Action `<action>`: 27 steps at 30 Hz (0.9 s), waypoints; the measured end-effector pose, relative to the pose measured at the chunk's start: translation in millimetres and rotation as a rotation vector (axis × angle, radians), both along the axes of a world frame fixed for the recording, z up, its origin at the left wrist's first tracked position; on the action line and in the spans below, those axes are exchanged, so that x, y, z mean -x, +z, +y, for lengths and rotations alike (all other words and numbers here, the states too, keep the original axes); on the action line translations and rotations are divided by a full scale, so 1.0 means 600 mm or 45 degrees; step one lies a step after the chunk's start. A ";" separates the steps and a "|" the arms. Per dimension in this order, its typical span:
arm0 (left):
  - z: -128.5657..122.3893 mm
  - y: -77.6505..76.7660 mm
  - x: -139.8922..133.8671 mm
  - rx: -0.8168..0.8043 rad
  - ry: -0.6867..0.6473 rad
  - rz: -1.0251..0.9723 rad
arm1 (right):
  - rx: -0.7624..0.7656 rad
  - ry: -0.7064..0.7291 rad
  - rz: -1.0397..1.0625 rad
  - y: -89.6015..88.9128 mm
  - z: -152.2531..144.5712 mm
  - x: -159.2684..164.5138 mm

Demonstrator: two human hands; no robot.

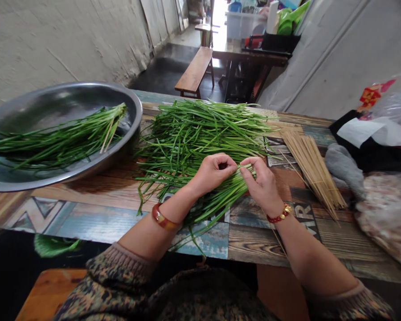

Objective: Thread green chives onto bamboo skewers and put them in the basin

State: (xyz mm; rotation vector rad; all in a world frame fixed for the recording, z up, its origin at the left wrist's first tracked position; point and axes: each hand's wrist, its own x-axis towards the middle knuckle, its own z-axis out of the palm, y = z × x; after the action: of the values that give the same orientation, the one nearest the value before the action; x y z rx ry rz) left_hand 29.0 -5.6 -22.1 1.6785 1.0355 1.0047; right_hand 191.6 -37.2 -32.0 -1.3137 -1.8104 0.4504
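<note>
Near the table's front, my right hand is closed around the pale stem ends of a small bunch of garlic chives. The green leaves of this bunch trail down and to the left under my left forearm. My left hand is pinched at the same stem ends, its fingertips almost meeting the right ones. Whatever lies between the left fingertips is too small to make out. Just beyond my hands lies a large pile of loose garlic chives. A thin stick shows below my right wrist.
A metal basin at the left holds chives threaded on skewers. Bamboo skewers lie to the right, beside a grey cloth and a bulging clear bag. Farther back are a wooden bench and another table.
</note>
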 end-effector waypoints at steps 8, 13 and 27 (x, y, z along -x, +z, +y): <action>0.008 0.002 0.010 -0.094 -0.179 0.042 | 0.012 0.037 0.002 0.001 0.000 -0.003; 0.019 0.007 0.023 -0.037 -0.052 0.052 | 0.014 0.043 0.030 0.007 -0.005 -0.006; 0.013 0.005 0.016 0.004 0.022 0.005 | -0.072 0.042 0.040 0.003 -0.009 -0.003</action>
State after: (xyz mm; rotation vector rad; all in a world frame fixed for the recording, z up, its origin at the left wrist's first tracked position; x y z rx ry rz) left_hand 19.3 2.5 -19.3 1.6722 1.0551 1.0114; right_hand 193.6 -42.7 -30.2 -1.2334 -1.8085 0.4323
